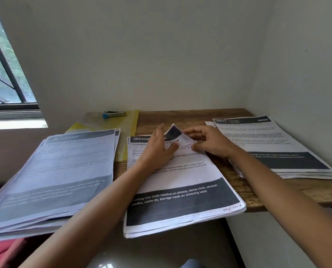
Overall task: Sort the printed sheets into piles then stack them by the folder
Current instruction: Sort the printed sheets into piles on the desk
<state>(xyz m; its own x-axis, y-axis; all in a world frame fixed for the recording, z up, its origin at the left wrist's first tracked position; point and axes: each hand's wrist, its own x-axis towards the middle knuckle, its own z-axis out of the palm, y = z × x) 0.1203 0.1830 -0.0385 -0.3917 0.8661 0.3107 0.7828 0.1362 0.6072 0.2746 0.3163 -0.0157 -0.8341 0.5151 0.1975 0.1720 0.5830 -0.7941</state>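
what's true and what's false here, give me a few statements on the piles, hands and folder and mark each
1. Three piles of sheets are out: left pile, middle pile, right pile. True.
2. The stapler lies on the right pile. False: it lies on the yellow folder.
3. Left hand and right hand are both at the lifted corner of the middle pile's top sheet. True.
4. That top sheet is headed MULTI-ROOM. False: it begins DRESSING; MULTI-ROOM heads the left pile.

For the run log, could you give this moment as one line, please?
left hand: presses middle pile | right hand: pinches lifted corner of top sheet | folder: untouched
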